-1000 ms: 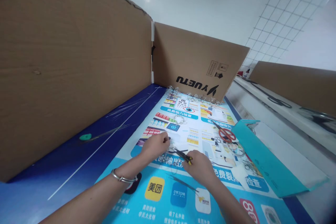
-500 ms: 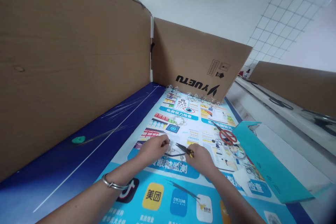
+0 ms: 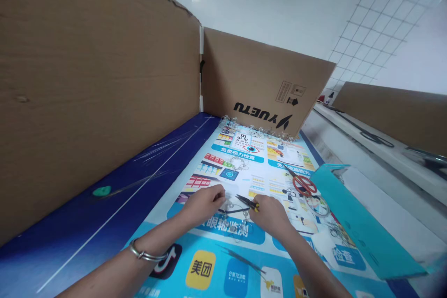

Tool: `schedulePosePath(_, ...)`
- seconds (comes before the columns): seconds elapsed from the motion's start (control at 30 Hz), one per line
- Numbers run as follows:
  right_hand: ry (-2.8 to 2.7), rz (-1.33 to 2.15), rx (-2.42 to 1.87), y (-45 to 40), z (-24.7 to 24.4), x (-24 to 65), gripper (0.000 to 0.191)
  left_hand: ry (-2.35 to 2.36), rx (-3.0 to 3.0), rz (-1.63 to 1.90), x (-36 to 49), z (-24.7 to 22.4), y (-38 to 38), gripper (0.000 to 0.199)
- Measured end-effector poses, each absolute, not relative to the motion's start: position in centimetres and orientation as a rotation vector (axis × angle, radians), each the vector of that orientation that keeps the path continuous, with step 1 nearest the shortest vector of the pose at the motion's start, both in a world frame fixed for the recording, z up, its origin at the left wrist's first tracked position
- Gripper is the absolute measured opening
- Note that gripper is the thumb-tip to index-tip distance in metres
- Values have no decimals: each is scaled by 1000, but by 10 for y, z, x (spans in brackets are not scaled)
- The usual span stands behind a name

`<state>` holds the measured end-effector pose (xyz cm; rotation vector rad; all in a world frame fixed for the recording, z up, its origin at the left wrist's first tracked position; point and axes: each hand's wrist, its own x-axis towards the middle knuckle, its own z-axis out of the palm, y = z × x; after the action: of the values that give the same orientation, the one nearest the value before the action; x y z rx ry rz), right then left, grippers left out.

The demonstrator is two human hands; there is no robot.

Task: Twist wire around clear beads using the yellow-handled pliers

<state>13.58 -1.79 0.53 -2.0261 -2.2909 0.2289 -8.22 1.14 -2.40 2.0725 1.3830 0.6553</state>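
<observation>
Near the middle of the printed sheet, my left hand (image 3: 206, 202) is closed in a pinch around something too small to make out. A clear beaded strand (image 3: 232, 228) lies just below and right of its fingertips. To the right, my right hand (image 3: 270, 214) is wrapped round pliers (image 3: 247, 202) with dark pointed jaws and yellow-and-black handles. The jaws point up and left toward my left hand without touching it. A small clear beaded loop (image 3: 238, 164) rests on the sheet above both hands.
Red-handled scissors (image 3: 304, 186) and a teal box (image 3: 366, 223) are at the right. Cardboard walls (image 3: 258, 74) stand at the back and left. A green object (image 3: 101, 191) lies on the blue surface at left. Clear beaded pieces (image 3: 275, 133) line the back wall.
The hands stand slightly farther apart, with the pliers shifted slightly right and down. My left hand still pinches. The view has shifted a little.
</observation>
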Motion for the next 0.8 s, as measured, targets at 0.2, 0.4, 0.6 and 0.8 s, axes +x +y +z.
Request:
schedulePosePath(0.2, -2262, 309, -1992, -21, 5, 136, 9, 1385, 2070, 659, -81, -25, 9, 10)
schedulePosePath(0.4, -2197, 435, -1824, -24, 5, 134, 7, 1375, 2040, 691, -80, -25, 7, 11)
schedulePosePath(0.6, -2057, 534, -1684, -24, 3, 130, 13, 1280, 2019, 768, -78, -24, 4, 7)
schedulePosePath(0.8, -1906, 646, -1587, -24, 0, 126, 14, 1162, 1951, 842, -75, -21, 2, 9)
